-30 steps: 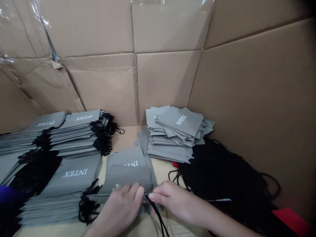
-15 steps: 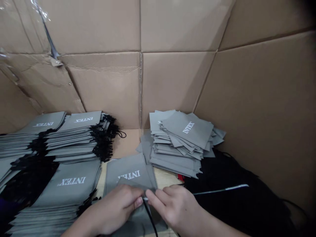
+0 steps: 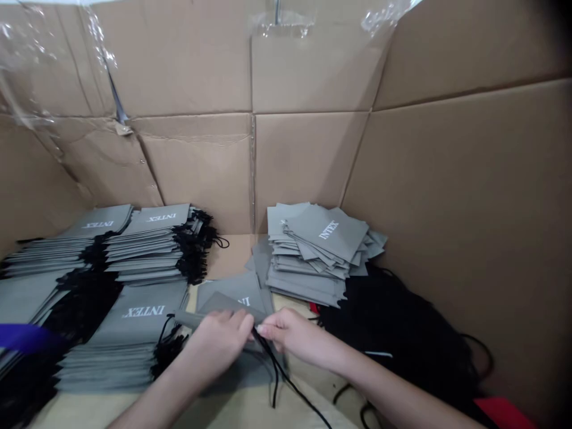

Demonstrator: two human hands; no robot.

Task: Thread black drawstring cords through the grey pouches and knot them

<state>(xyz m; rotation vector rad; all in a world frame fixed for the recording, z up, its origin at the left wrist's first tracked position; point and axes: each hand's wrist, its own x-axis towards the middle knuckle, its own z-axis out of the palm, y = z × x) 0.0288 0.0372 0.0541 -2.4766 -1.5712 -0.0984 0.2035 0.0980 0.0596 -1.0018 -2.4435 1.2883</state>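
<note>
My left hand (image 3: pixel 226 335) is closed on a grey fabric pouch (image 3: pixel 218 302), its fingers gripping it near the opening edge. Opposite it, my right hand (image 3: pixel 286 330) pinches a black cord (image 3: pixel 272 354) at the pouch's edge, fingertips nearly meeting the left hand's. Two cord lengths hang down from there towards me. Under both hands lie more grey pouches (image 3: pixel 236 280), white lettering partly covered. Past my right forearm, a short bright length of thin metal rod (image 3: pixel 379 354) shows against black cords; whether any of it is in my hand is hidden.
Neat stacks of corded pouches (image 3: pixel 143 310) stand on the left, with a blue-purple strip (image 3: pixel 27 336) at the edge. A loose pile of pouches (image 3: pixel 313 256) sits at the back right, beside a black heap (image 3: pixel 397 322). Cardboard walls (image 3: pixel 308 155) enclose the back and right.
The rod that ran through the pouch edge by my fingers no longer shows there. My right hand now pinches the cord, and two cord lengths hang free. The view has shifted slightly.
</note>
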